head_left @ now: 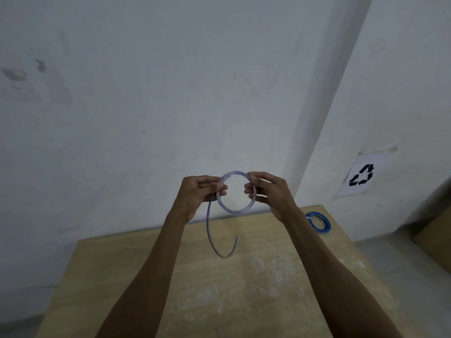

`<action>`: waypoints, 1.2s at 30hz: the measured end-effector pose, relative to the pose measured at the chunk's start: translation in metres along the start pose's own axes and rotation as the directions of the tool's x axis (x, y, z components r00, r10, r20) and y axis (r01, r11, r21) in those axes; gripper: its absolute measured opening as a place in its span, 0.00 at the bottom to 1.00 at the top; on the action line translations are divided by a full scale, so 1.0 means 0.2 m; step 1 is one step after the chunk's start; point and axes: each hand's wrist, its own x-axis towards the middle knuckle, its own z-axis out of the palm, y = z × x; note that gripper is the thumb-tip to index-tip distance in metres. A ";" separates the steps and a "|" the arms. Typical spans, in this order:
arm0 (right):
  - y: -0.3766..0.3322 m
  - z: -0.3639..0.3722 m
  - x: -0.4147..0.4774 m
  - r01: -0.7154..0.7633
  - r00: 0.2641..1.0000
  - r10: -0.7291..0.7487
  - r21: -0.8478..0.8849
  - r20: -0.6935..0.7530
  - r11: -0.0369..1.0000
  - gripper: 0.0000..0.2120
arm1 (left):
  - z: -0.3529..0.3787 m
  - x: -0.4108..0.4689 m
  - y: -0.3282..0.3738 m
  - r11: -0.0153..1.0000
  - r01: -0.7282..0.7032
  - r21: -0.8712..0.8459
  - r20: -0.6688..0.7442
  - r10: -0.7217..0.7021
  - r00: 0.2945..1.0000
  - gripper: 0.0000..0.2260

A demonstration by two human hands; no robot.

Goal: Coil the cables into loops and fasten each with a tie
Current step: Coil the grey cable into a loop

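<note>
I hold a blue cable (235, 211) wound into a round loop, raised in the air above the wooden table (219, 289). My left hand (199, 193) pinches the loop's left side between thumb and fingers. My right hand (267, 190) pinches its right side. A loose tail of the same cable hangs from under my left hand and curls down and to the right over the table. A second blue cable coil (318, 222), bound with a small white tie, lies flat on the table's far right corner.
The table stands against a white wall (170, 93). A paper sign with a recycling symbol (361, 175) is stuck low on the wall at right. A brown board or box edge (436, 237) sits at the far right beside the table.
</note>
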 end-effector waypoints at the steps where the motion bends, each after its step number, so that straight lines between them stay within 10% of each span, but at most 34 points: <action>1: 0.00 0.00 0.00 0.020 1.000 -0.020 -0.023 -0.002 1.000 0.10 | 0.00 0.00 0.00 1.000 -0.003 0.016 0.009 0.003 1.000 0.06; 8: 0.00 0.01 0.00 0.032 0.999 -0.033 -0.024 -0.021 0.999 0.10 | 0.01 0.01 0.00 1.000 -0.005 0.002 0.024 0.005 1.000 0.06; 14: 0.19 0.06 0.02 -0.252 0.941 0.170 -0.270 -0.292 0.929 0.24 | 0.06 0.09 -0.05 0.975 -0.065 -0.211 -0.318 -0.005 0.948 0.06; 19: 0.31 0.10 -0.04 -0.611 0.762 0.642 0.233 -0.088 0.757 0.43 | 0.14 0.12 -0.08 0.956 -0.104 -0.273 -0.410 -0.018 0.912 0.09; 24: 0.30 0.12 -0.05 -0.584 0.739 0.638 0.267 -0.215 0.766 0.33 | 0.19 0.12 -0.10 0.939 -0.157 -0.306 -0.461 -0.002 0.887 0.09; 30: 0.34 0.14 -0.02 -0.554 0.738 0.673 0.616 0.051 0.560 0.14 | 0.21 0.11 -0.09 0.932 -0.163 -0.323 -0.446 0.002 0.895 0.09; 36: 0.28 0.09 0.04 -0.347 0.846 0.504 0.538 -0.173 0.768 0.09 | 0.17 0.09 -0.09 0.966 -0.127 -0.226 -0.397 0.028 0.917 0.10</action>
